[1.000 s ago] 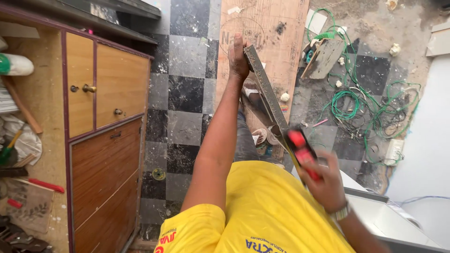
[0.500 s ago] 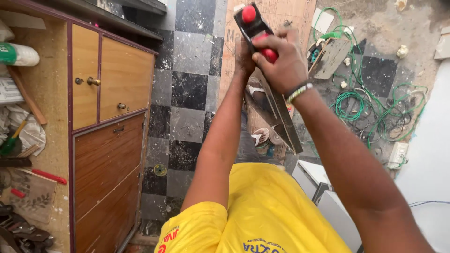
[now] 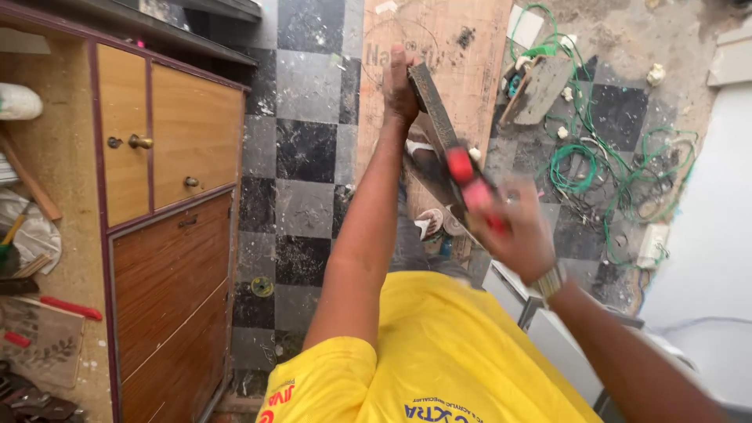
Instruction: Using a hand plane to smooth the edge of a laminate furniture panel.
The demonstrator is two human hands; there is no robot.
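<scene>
The strip (image 3: 433, 117), long, dark and narrow, stands on edge, running from twelve o'clock down toward four. The left hand (image 3: 399, 86) is closed around its upper end. The right hand (image 3: 513, 231), blurred, is wrapped on a red-handled tool (image 3: 470, 184) laid against the strip's lower half. The work looks midway: the tool sits partway along, with the stretch above it untouched as far as can be seen. A board (image 3: 462, 47) lies behind at twelve, green cable (image 3: 580, 160) at two, a cabinet (image 3: 172, 235) at nine.
</scene>
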